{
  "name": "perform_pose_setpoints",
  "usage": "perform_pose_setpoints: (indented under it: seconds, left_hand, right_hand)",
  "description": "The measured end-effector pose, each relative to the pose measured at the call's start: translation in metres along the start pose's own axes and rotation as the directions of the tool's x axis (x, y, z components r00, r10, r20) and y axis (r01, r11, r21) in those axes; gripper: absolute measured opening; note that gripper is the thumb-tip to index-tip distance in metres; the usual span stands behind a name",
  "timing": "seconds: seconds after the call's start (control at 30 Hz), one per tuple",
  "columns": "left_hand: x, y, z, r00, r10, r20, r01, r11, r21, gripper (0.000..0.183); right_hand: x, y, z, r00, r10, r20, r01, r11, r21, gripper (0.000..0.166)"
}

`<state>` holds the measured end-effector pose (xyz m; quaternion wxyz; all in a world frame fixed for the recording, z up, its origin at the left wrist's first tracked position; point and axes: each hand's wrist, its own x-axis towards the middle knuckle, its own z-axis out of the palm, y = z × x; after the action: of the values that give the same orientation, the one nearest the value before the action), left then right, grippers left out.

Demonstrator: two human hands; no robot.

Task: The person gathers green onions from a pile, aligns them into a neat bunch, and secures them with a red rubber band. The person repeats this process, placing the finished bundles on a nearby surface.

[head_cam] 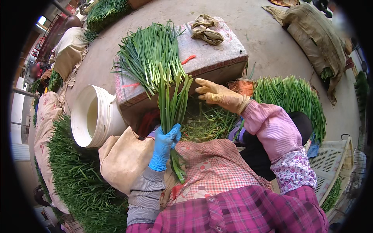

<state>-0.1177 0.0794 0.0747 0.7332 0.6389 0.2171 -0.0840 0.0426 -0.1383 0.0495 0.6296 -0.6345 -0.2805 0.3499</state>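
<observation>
My left hand [166, 145], in a blue disposable glove, grips a small bunch of long flat green leaves [172, 107], likely garlic chives. The bunch stands upright over my lap, its lower ends hanging below the fist. To its right, my right hand [220, 94] in a tan rubber glove is held with fingers apart and nothing between them. A larger pile of the same greens [151, 52] lies on a low block wrapped in woven sacking [215, 55] in front of me. Cut leaf scraps [209, 123] cover the floor below my right hand.
A white bucket [107, 122] with some liquid stands tilted-looking at left. Dense greens [81, 180] fill the left side; another stack [291, 102] stands at right, near a plastic crate [329, 160]. A crumpled cloth [207, 30] and red ties [188, 59] lie on the block.
</observation>
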Motion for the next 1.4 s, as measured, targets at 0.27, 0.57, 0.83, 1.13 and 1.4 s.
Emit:
perform_pose_setpoints:
  seconds: [0.27, 0.57, 0.83, 1.13, 1.4]
  left_hand:
    - [-0.004, -0.020, 0.025, 0.950, 0.248, 0.191, -0.254, 0.967, 0.005, 0.064]
    - [0.024, -0.018, 0.011, 0.773, 0.105, 0.626, 0.174, 0.913, -0.369, 0.077]
    - [0.002, -0.001, 0.028, 0.874, 0.059, 0.482, 0.190, 0.872, -0.452, 0.075]
    - [0.002, -0.004, 0.036, 0.992, 0.058, 0.113, -0.038, 0.985, -0.168, 0.039]
    - [0.012, -0.023, 0.005, 0.840, 0.236, 0.489, 0.278, 0.588, -0.760, 0.081]
  right_hand:
    - [0.028, -0.040, 0.036, 0.989, -0.028, -0.147, 0.118, 0.749, 0.652, 0.051]
    - [0.025, -0.029, 0.033, 0.986, -0.163, -0.044, 0.115, 0.459, 0.881, 0.039]
    - [0.011, -0.054, 0.008, 0.901, -0.069, -0.429, 0.198, 0.944, 0.264, 0.037]
    - [0.011, -0.048, 0.058, 0.984, 0.048, -0.170, -0.049, 0.999, -0.003, 0.021]
    - [0.010, -0.040, 0.028, 0.980, -0.112, 0.168, 0.030, 0.904, 0.426, 0.023]
